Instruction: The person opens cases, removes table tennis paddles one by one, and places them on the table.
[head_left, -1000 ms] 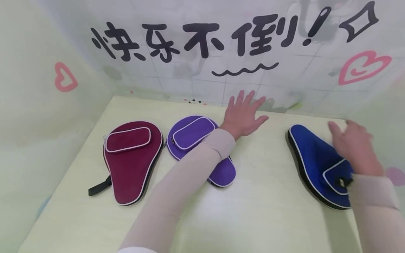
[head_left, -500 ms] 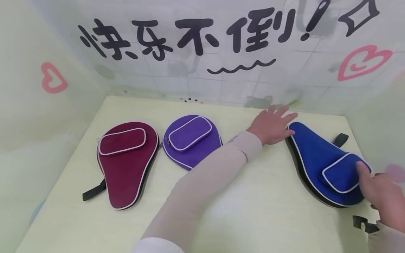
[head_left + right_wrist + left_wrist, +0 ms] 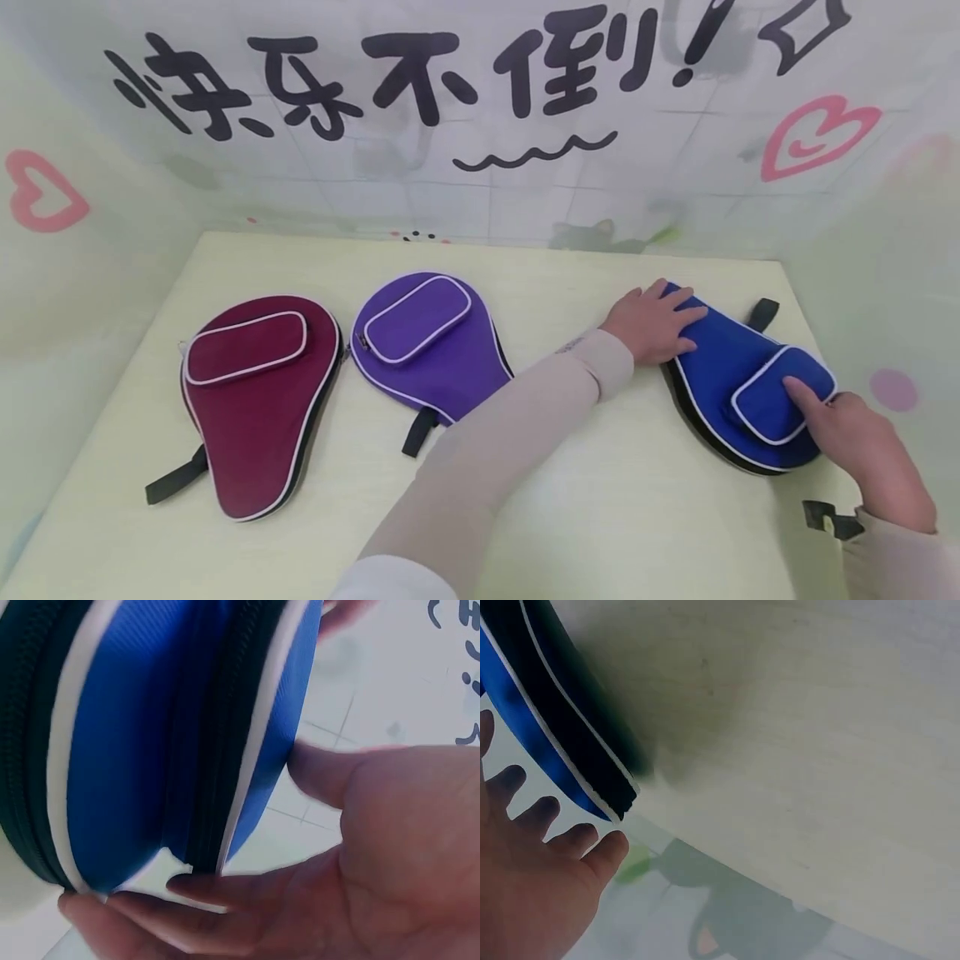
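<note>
A blue table tennis bat case (image 3: 712, 354), white-piped with a zipped pocket (image 3: 783, 396), lies at the right of the table, narrow end toward the wall. Over that narrow end my left hand (image 3: 648, 325) rests with its fingers spread; the left wrist view shows the fingers (image 3: 574, 840) beside the case's tip. My right hand (image 3: 862, 442) grips the rounded end, thumb on the pocket. In the right wrist view, the thumb (image 3: 322, 772) presses the pocket's face while the fingers (image 3: 217, 919) lie along the pocket and case edges.
A purple bat case (image 3: 442, 387) lies mid-table, its lower end hidden by my left sleeve (image 3: 510, 450). Left of it is a maroon bat case (image 3: 258, 425) with a black strap (image 3: 176, 483). A printed wall (image 3: 420, 183) stands behind the table.
My left hand has moved right, from above the purple case onto the blue case's narrow end. My right hand has come down to the rounded end and taken hold. The view has shifted right.
</note>
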